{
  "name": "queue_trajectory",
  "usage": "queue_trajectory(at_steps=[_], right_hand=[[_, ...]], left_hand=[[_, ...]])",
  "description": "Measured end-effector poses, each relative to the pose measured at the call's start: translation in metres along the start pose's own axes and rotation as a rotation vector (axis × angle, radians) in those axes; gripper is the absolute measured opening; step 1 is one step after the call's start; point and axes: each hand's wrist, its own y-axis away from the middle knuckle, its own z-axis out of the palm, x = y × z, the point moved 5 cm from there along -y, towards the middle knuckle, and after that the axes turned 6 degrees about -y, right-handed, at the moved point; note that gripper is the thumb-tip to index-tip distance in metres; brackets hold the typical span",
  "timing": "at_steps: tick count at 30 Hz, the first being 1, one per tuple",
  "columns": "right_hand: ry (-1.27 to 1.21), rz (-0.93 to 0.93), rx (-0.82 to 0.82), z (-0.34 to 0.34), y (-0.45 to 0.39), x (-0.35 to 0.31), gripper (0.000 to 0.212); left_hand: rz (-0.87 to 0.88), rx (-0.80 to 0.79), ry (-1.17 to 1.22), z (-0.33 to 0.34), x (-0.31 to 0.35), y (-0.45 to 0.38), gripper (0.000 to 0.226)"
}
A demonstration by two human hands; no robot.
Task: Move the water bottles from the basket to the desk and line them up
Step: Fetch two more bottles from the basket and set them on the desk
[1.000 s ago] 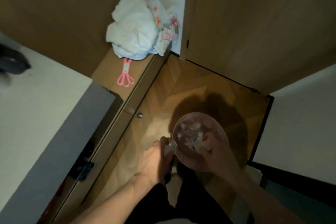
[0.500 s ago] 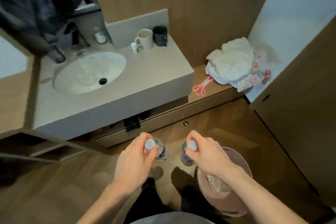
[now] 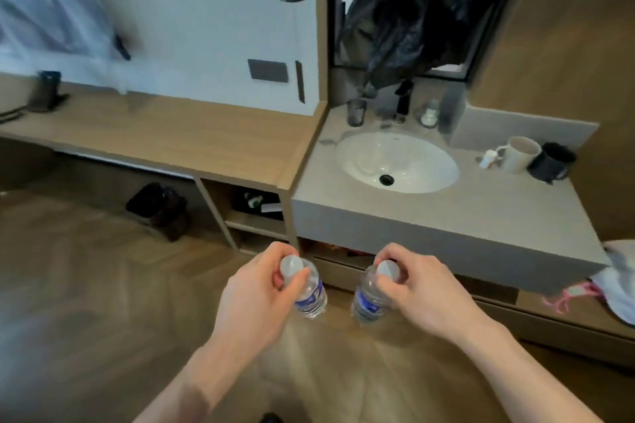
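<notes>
A wooden worktop (image 3: 165, 134) runs from nine o'clock toward the middle, its top bare but for a dark, blurred object (image 3: 46, 91) at its far left end; it butts against a grey counter (image 3: 446, 216) at two o'clock, which holds a white sink (image 3: 398, 161), a glass (image 3: 356, 112), a white mug (image 3: 519, 154) and a black mug (image 3: 551, 161); wood floor (image 3: 86, 302) lies below; a dark bin (image 3: 159, 209) sits under the worktop at ten o'clock. Near the centre, the left hand (image 3: 261, 295) grips the left bottle (image 3: 309, 292) by its neck, fingers curled round the cap; the right hand (image 3: 415, 288) grips the right bottle (image 3: 369, 295) likewise; both bottles hang above the floor, short of the worktop, near each other but apart.
</notes>
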Motion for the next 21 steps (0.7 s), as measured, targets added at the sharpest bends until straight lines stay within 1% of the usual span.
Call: queue_trajectory(at_steps=[5, 9, 14, 21], right_hand=[[-0.141, -0.104, 0.001, 0.040, -0.057, -0.111, 0.007], [-0.185, -0.184, -0.056, 0.071, -0.097, -0.185, 0.009], [-0.148, -0.290, -0.166, 0.108, -0.154, -0.257, 0.003], [-0.067, -0.393, -0.335, 0.178, -0.259, -0.340, 0.009]], left_hand=[[-0.012, 0.108, -0.032, -0.089, -0.076, -0.022, 0.012], [-0.055, 0.212, -0.055, -0.148, -0.129, -0.034, 0.015], [-0.173, 0.327, -0.054, -0.202, -0.192, -0.059, 0.016], [-0.346, 0.397, -0.084, -0.256, -0.273, -0.114, 0.013]])
